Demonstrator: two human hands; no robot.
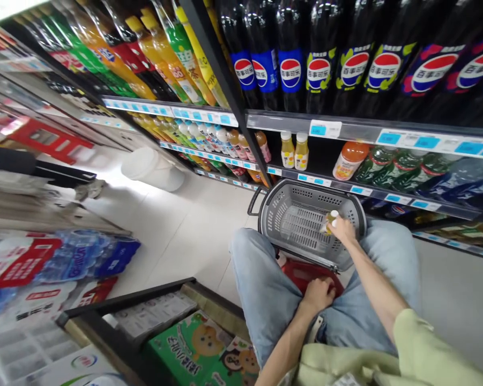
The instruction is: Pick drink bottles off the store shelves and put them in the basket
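Observation:
My right hand (pixel 343 231) is inside a grey shopping basket (pixel 272 244), closed on small juice bottles with white caps and yellow contents (pixel 328 219). Two caps show at my fingers; the bottles lie tilted near the basket's right end. The basket stands before my knees, against the shelf, its black handle (pixel 255 202) out at the left. My left hand (pixel 320 294) rests between my thighs by a red object (pixel 301 272), its fingers loosely bent and partly hidden, with nothing seen in it. Two similar juice bottles (pixel 295 153) stand upright on the low shelf ahead.
Large cola bottles (pixel 291 69) line the upper shelf; an orange drink bottle (pixel 350 160) and green bottles stand below. A white bucket (pixel 153 167) sits on the floor at left. Behind my left side are a dark-framed bin (pixel 193 284) of cartons and stacked water packs (pixel 76 257).

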